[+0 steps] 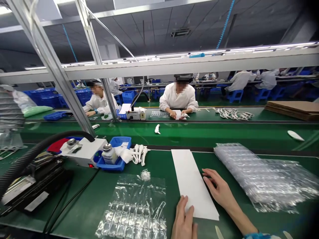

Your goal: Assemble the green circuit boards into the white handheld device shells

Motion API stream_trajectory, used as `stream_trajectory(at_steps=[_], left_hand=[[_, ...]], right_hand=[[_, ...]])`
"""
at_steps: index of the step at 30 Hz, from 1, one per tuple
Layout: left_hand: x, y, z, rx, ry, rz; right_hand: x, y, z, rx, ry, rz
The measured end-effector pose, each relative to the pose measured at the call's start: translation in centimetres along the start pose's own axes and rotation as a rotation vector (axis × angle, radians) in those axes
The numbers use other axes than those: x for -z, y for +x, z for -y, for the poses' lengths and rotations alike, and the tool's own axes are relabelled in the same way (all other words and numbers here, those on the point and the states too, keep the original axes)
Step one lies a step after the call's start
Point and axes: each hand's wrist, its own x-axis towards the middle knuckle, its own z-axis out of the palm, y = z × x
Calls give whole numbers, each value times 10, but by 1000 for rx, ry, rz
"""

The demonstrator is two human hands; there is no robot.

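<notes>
Head view, looking forward and down over a green counter (154, 166).

Left hand (183, 219): enters from the bottom edge, palm down, fingers straight and close together, pointing away from the body. Fingertips lie flat on the near end of a long white sheet (193, 182). Grip spread flat, closed on nothing; it presses rather than pinches.

Right hand (219, 189): forearm comes in from the lower right, wrist angled toward the left. Palm down, fingers extended and slightly fanned, tips resting on the sheet's right edge about halfway along. Grip likewise flat and apart, clasping nothing.

White sheet: lies flat on the counter, long axis running away from the person and tilted a little to the left, between the two plastic stacks.

Left of the sheet, a clear blister tray (136, 212) lies flat. To the right, a stack of clear blister trays (256, 176), near the right hand but apart from it.

Further back: blue bin (117, 164) holding a small bottle (109, 153), with white plastic pieces (139, 154) just beside it.
</notes>
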Motion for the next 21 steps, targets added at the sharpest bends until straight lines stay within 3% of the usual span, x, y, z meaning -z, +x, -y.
stream_trajectory(at_steps=[3, 6, 9, 11, 15, 18, 21], left_hand=[[24, -1, -3, -85, 19, -37], [58, -3, -3, -162, -11, -160], [77, -6, 1, -116, -70, -225], [73, -10, 5, -104, -104, -208], [36, -24, 7, -165, -148, -87], [11, -34, 4, -193, -144, 49], [-1, -36, 0, -179, -101, 165]], right_hand=[[-1, 2, -4, -5, 1, -3], [1, 5, 4, -11, 27, -44], [10, 2, 22, -19, 44, -90], [22, -9, 36, -43, 6, -108], [60, -57, 61, -136, -92, -152], [106, -110, 64, -299, -163, -249], [162, -173, 47, -528, -213, -448]])
